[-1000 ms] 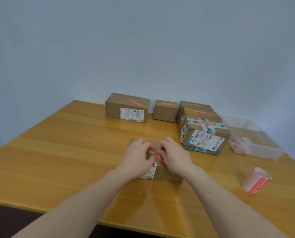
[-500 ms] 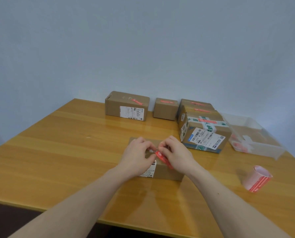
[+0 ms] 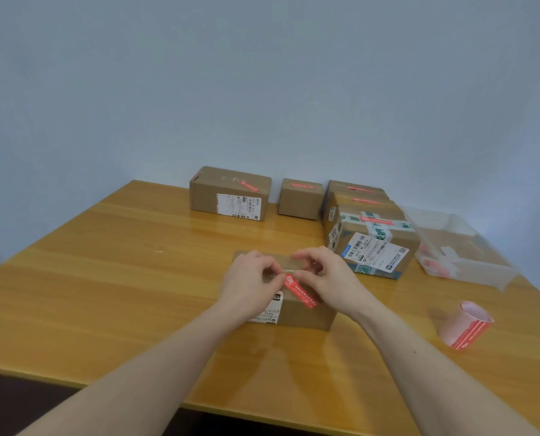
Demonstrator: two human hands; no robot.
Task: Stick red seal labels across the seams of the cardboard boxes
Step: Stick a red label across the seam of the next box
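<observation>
Both hands hide most of the top of the box (image 3: 306,313), so its seam cannot be made out, and the white scrap at the fingertips is too blurred to identify. The left hand (image 3: 250,286) and right hand (image 3: 328,280) meet above the box, fingers curled, pinching the upper end of a red label (image 3: 300,292). The label, printed in white, slants down toward the right wrist, over the box top.
</observation>
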